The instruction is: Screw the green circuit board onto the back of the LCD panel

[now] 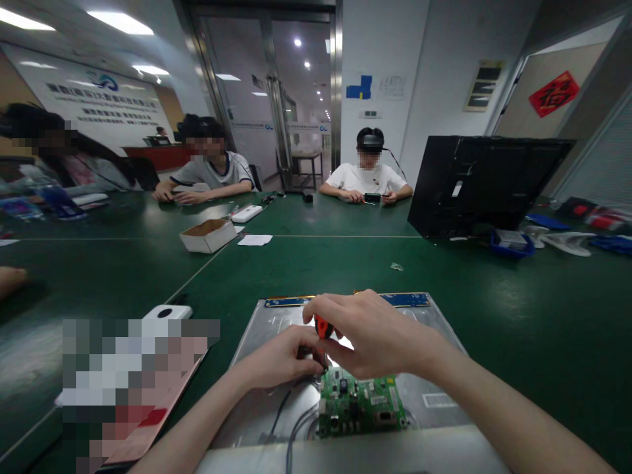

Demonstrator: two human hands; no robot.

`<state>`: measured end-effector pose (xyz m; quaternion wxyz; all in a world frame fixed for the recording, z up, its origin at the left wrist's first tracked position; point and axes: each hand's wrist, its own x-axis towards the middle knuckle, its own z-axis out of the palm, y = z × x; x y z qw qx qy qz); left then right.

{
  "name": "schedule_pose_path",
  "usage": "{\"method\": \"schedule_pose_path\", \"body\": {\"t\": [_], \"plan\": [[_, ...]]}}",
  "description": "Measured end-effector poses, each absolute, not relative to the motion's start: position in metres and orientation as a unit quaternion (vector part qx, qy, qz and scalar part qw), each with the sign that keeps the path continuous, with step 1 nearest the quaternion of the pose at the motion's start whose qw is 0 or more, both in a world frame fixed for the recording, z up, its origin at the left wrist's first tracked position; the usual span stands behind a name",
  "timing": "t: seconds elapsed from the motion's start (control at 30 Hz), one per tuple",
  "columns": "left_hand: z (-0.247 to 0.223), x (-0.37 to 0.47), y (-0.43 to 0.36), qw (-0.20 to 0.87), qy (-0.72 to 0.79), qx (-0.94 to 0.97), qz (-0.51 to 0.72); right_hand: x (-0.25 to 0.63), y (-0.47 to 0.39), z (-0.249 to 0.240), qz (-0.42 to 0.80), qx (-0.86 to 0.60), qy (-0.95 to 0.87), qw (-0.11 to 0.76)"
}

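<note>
My right hand (378,332) is closed round the red and black handle of a screwdriver (323,327), which stands upright with its tip pointing down. Close against its lower end, my left hand (279,359) has thumb and fingers pinched together; what lies between them is hidden. Both hands are above the upper left corner of a green circuit board (363,408). The board lies on a silvery metal display panel (439,382). Along the panel's far edge runs a narrow blue circuit strip (407,300). Grey cables (291,428) lead from the board's left side toward me.
A white power bank (168,312) and a pink sheet (182,368) lie on my left. Farther off are an open white box (208,236) and a large black monitor (484,184). People sit across the green table (533,316); another person's hand (12,280) shows at far left.
</note>
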<state>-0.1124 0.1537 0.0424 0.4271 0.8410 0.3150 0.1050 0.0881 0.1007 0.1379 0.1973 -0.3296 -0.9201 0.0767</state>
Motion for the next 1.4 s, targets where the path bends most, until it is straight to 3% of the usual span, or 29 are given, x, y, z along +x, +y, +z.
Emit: {"method": "schedule_pose_path", "body": {"t": [0.3, 0.57, 1.0, 1.4], "plan": [[0.0359, -0.1151, 0.1616, 0.428, 0.308, 0.846, 0.076, 0.0859, 0.1024, 0.1319, 0.015, -0.349, -0.918, 0.185], [0.0342, -0.1154, 0.1572, 0.417, 0.301, 0.850, 0.112, 0.0880, 0.0985, 0.1384, 0.064, -0.322, -0.926, 0.189], [0.0381, -0.1131, 0.1612, 0.436, 0.306, 0.842, 0.085, 0.0860, 0.0995, 0.1354, 0.006, -0.356, -0.918, 0.177], [0.0379, -0.1135, 0.1562, 0.410, 0.304, 0.853, 0.108, 0.0886, 0.0974, 0.1398, 0.043, -0.330, -0.926, 0.180]]}}
